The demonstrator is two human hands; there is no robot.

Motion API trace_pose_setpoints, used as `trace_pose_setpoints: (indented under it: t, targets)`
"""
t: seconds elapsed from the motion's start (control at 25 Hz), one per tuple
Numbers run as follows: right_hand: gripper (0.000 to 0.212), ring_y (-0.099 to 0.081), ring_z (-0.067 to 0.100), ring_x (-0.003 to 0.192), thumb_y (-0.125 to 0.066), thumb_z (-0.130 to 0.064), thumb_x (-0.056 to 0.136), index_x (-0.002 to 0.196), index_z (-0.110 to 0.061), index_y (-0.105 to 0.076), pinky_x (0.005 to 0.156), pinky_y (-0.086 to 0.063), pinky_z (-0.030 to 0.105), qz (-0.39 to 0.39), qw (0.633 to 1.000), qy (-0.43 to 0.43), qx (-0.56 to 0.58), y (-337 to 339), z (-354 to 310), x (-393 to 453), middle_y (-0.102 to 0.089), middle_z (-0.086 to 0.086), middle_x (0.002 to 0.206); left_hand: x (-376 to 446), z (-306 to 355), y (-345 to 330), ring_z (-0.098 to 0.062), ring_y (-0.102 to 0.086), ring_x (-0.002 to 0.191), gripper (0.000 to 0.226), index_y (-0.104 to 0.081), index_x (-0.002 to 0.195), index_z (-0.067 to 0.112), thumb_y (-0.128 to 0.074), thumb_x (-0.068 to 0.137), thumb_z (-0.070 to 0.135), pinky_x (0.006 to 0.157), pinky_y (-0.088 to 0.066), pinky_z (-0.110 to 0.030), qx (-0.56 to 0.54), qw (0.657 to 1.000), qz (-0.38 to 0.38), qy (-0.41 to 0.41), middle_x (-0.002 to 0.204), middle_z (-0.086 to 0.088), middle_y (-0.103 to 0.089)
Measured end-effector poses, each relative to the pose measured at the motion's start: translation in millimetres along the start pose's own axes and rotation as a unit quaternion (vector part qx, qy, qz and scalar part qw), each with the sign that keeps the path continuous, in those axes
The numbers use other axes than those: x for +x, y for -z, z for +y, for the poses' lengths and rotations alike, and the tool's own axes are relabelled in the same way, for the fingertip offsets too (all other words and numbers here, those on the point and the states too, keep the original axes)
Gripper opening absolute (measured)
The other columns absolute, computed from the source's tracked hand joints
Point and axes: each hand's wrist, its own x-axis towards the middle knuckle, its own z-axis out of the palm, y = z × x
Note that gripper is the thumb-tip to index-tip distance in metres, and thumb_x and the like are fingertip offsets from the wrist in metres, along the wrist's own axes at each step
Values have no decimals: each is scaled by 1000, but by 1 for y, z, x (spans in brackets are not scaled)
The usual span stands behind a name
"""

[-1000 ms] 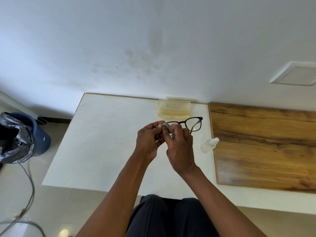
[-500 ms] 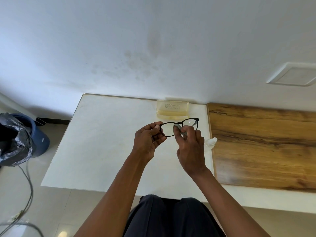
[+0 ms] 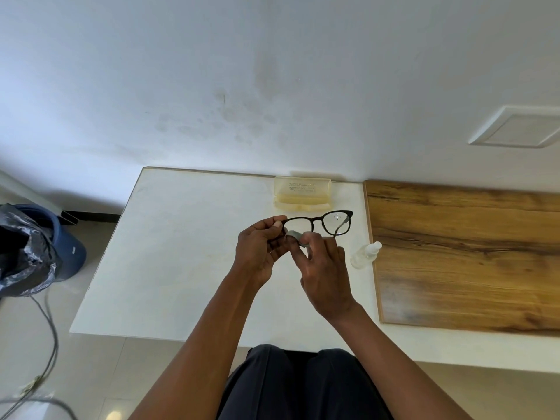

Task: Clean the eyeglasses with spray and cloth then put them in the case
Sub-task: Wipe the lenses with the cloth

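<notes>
Since half a second ago the right hand (image 3: 325, 277) has carried the cloth (image 3: 295, 237) from the right lens back to the left lens, beside the left hand (image 3: 260, 248). The right lens of the glasses (image 3: 333, 222) is now uncovered.

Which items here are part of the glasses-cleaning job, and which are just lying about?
In use: eyeglasses, cloth, spray bottle, case, left hand, right hand.
Lying about: blue bin, wooden board, floor cables.
</notes>
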Motion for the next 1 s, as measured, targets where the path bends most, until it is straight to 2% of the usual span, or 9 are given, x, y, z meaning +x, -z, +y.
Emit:
trace_pose_setpoints:
  t: [0.12, 0.2, 0.28, 0.4, 0.68, 0.8, 0.92, 1.0]
  targets:
    - [55, -40, 22, 86, -70, 10, 63, 115, -9, -64, 54, -46, 30, 1, 999, -27, -19, 1, 8, -8, -64, 11, 96, 0, -1, 0, -18, -61, 62, 22, -70, 87, 6, -49, 90, 0, 64, -58, -29, 0, 1000, -3, 4, 67, -8, -62]
    - [57, -48, 25, 87, -73, 10, 61, 114, -8, -65, 56, -48, 31, 0, 998, -55, -19, 4, 12, -7, -66, 13, 93, -1, -2, 0, -18, -60, 62, 21, -69, 87, 6, -49, 90, 0, 64, -57, -29, 4, 1000, -2, 5, 68, -9, -61]
    - [57, -59, 29, 80, -73, 12, 59, 113, -7, -65, 56, -49, 31, -2, 997, -79, -14, 6, 11, -1, -66, 14, 92, -2, -3, -2, -19, -60, 62, 21, -69, 88, 6, -49, 90, 0, 64, -57, -30, 8, 1000, -2, 5, 69, -9, -61]
    - [54, -62, 32, 75, -72, 12, 60, 111, -6, -66, 55, -49, 33, -4, 995, -104, 0, 8, 7, 11, -66, 16, 91, -2, -3, -4, -19, -60, 62, 21, -69, 87, 6, -49, 90, 0, 62, -58, -29, 15, 1000, -1, 2, 69, -9, -61]
    - [51, -62, 31, 78, -70, 7, 67, 115, -10, -64, 54, -50, 33, -13, 998, -55, 28, 2, -8, 6, -66, 14, 94, -2, -5, -5, -20, -68, 67, 22, -70, 86, 7, -49, 89, -1, 61, -57, -28, 17, 1000, 1, -2, 72, -8, -71]
    - [52, -52, 27, 84, -72, 5, 67, 116, -11, -63, 53, -48, 31, -10, 999, -44, 20, -1, -8, -5, -66, 13, 94, -1, -5, -3, -19, -65, 63, 23, -71, 84, 8, -50, 89, -1, 61, -57, -28, 14, 1000, 7, -2, 67, -6, -66]
    - [55, -39, 24, 88, -72, 9, 64, 114, -10, -64, 55, -47, 31, -2, 998, -58, 8, 0, 0, -12, -66, 14, 94, -1, -5, -2, -19, -60, 64, 23, -71, 84, 8, -50, 90, -1, 64, -58, -29, 16, 1000, 1, -1, 68, -8, -61]
    - [58, -46, 26, 86, -72, 13, 60, 113, -9, -65, 55, -46, 32, 3, 996, -86, 10, 3, 7, -12, -65, 15, 93, -2, -5, -1, -19, -58, 64, 23, -71, 84, 8, -50, 90, 0, 63, -57, -28, 26, 1000, 1, -1, 69, -8, -61]
